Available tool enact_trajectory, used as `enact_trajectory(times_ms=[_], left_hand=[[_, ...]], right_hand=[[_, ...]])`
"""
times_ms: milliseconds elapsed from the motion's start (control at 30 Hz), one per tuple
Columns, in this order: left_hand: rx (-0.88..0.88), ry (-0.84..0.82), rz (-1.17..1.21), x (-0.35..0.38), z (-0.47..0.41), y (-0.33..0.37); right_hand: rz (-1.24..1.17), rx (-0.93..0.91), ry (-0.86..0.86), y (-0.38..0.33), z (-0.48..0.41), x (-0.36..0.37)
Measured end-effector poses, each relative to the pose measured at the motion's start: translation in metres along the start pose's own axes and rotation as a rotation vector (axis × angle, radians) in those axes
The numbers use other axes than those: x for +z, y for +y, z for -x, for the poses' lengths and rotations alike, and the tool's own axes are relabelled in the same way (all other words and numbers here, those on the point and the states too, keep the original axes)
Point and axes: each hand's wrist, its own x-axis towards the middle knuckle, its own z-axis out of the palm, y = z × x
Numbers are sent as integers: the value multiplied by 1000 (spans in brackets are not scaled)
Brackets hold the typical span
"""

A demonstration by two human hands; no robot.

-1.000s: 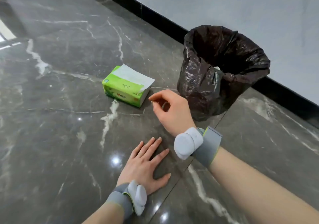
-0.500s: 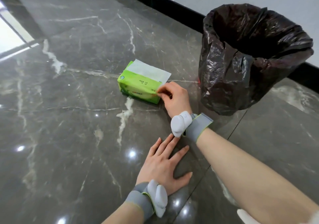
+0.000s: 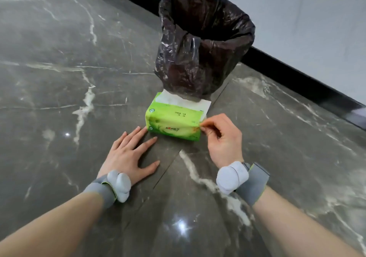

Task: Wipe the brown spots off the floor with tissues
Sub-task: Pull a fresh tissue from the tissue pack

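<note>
A green tissue pack point(image 3: 174, 120) lies on the grey marble floor point(image 3: 59, 90), with white tissue showing at its open top. My right hand point(image 3: 221, 140) pinches the pack's near right corner between thumb and fingers. My left hand point(image 3: 128, 154) rests flat on the floor, fingers spread, its fingertips just short of the pack's left end. I see no brown spots in this view.
A bin lined with a black plastic bag point(image 3: 202, 45) stands right behind the pack, touching or nearly touching it. A black skirting board point(image 3: 297, 74) and white wall run along the back right. Glossy floor tiles stretch to the left and front.
My right hand reached the pack, took hold of its corner and drew it toward me, near my left hand. My view has swung, so the bin now sits behind the pack.
</note>
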Motion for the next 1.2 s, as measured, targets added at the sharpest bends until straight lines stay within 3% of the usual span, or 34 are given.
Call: enact_trajectory(times_ms=[267,533,700,867,1067,1200], left_hand=[[-35,10,18,-6,0,2],[-157,-174,19,-16,-9,37],[142,-277,79,-9,-3,117],[306,-347,287,-4,0,204],[372,-340,352,1,5,258],[365,-360,238,7,10,276]], right_hand=[[124,64,80,24,66,-119],[132,252,70,44,149,-177],[132,350,73,45,177,-183],[114,416,89,34,188,-198],[214,529,-100,33,214,-223],[222,577,30,30,204,-224]])
